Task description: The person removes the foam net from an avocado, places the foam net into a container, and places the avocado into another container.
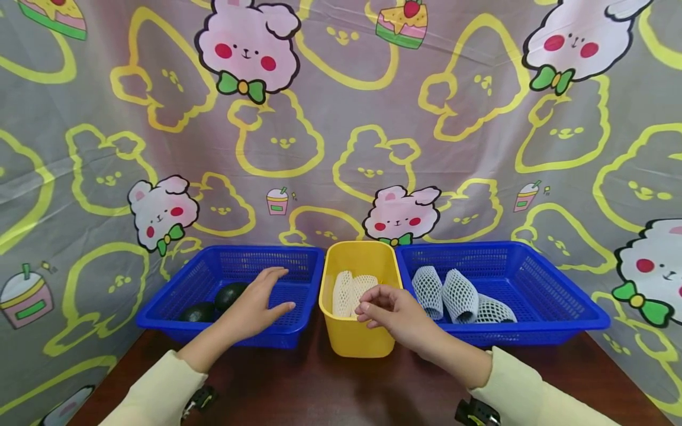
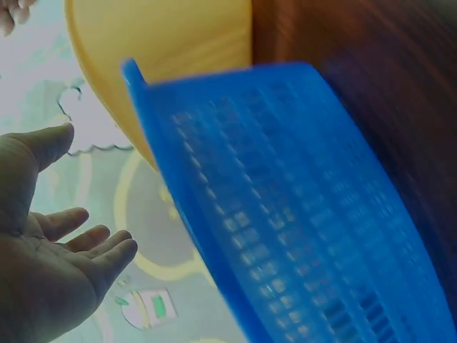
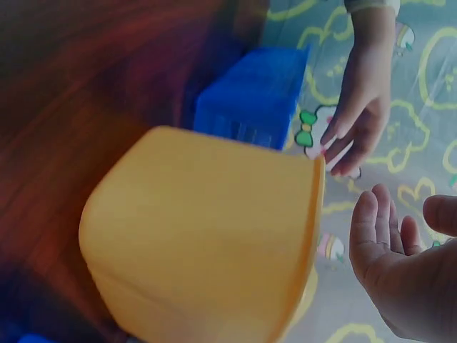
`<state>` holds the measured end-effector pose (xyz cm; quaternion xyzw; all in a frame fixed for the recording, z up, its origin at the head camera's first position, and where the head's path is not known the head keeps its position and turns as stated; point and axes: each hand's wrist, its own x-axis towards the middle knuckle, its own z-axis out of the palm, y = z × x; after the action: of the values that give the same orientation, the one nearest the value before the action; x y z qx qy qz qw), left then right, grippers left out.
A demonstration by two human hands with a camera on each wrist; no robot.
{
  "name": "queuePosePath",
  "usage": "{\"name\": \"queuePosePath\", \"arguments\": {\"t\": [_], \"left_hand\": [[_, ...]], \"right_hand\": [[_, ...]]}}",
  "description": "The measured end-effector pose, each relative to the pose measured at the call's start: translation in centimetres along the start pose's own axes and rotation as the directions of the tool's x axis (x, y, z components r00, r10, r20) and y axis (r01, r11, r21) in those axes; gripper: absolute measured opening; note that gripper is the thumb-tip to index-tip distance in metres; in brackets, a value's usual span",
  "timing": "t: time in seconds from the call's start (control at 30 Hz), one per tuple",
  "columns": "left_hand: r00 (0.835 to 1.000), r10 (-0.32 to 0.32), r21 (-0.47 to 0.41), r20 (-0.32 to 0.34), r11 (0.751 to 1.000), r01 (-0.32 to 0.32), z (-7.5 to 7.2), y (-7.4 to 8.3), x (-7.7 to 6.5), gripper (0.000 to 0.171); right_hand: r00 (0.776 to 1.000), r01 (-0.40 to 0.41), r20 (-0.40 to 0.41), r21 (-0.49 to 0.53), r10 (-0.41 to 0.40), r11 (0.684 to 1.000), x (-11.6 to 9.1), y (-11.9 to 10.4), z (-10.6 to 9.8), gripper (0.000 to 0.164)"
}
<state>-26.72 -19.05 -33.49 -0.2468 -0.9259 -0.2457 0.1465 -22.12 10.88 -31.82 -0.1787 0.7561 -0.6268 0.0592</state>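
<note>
My left hand [image 1: 257,305] hovers over the left blue basket [image 1: 282,334], fingers spread and thumb apart, with nothing in it. Two dark green, rounded fruits like avocados [image 1: 198,312] lie in that basket, partly behind the forearm. Over the front rim of the yellow bin [image 1: 359,340] is my right hand [image 1: 396,313], its fingers loosely bent. The right wrist view shows nothing between that hand's fingers [image 3: 382,221]. White foam net sleeves [image 1: 343,294] stand inside the bin, partly hidden by the right hand.
To the right, a second blue basket [image 1: 554,332] holds several foam net sleeves [image 1: 459,296] along its left side. Both baskets flank the bin on a dark wooden table [image 1: 298,384]. A patterned cloth [image 1: 330,118] hangs directly behind them.
</note>
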Motion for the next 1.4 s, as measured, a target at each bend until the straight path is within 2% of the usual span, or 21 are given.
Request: {"name": "queuePosePath", "arguments": {"t": [0.2,0.4,0.47,0.57,0.73,0.87,0.97,1.07,1.23,1.4], "left_hand": [[0.999,0.049,-0.102,-0.018,0.994,-0.051,0.4,2.6,0.0,0.06],[0.996,0.087,-0.292,0.013,0.953,-0.079,1.4,4.6,0.2,0.053],[0.994,0.106,-0.353,0.018,0.931,-0.093,1.8,5.3,0.4,0.052],[0.99,0.139,-0.45,0.006,0.885,-0.122,2.5,6.5,0.7,0.048],[0.979,0.203,-0.606,-0.009,0.778,-0.167,3.7,8.8,1.2,0.042],[0.971,0.238,-0.72,0.026,0.678,-0.147,5.0,10.6,1.1,0.04],[0.969,0.234,-0.781,0.08,0.619,-0.086,5.9,11.5,0.9,0.038],[0.966,0.231,-0.806,0.115,0.59,-0.045,6.8,12.1,0.7,0.038],[0.965,0.219,-0.832,0.143,0.555,-0.002,8.1,12.5,0.4,0.038],[0.959,0.213,-0.833,0.184,0.553,0.037,9.7,12.9,0.2,0.036]], "right_hand": [[0.997,-0.006,-0.08,-0.052,0.002,0.999,-0.1,-0.3,-2.1,0.021],[0.992,-0.008,-0.123,-0.069,-0.001,0.998,-0.4,-0.1,-4.2,0.025],[0.99,-0.008,-0.139,-0.078,-0.003,0.997,-0.6,-0.1,-4.9,0.026],[0.986,0.001,-0.164,-0.092,-0.016,0.996,-0.7,-0.1,-5.9,0.029],[0.98,0.001,-0.199,-0.119,-0.025,0.993,-0.9,-0.3,-7.3,0.034],[0.971,-0.014,-0.238,-0.149,-0.022,0.989,-0.9,-0.2,-8.3,0.035],[0.963,-0.015,-0.269,-0.17,-0.031,0.985,-0.8,0.1,-9.3,0.035],[0.952,-0.013,-0.302,-0.197,-0.048,0.98,-0.7,0.5,-10.4,0.034],[0.935,-0.025,-0.348,-0.244,-0.064,0.969,-0.4,1.2,-12.4,0.035],[0.922,-0.024,-0.379,-0.274,-0.085,0.962,-0.3,2.3,-14.1,0.036]]}}
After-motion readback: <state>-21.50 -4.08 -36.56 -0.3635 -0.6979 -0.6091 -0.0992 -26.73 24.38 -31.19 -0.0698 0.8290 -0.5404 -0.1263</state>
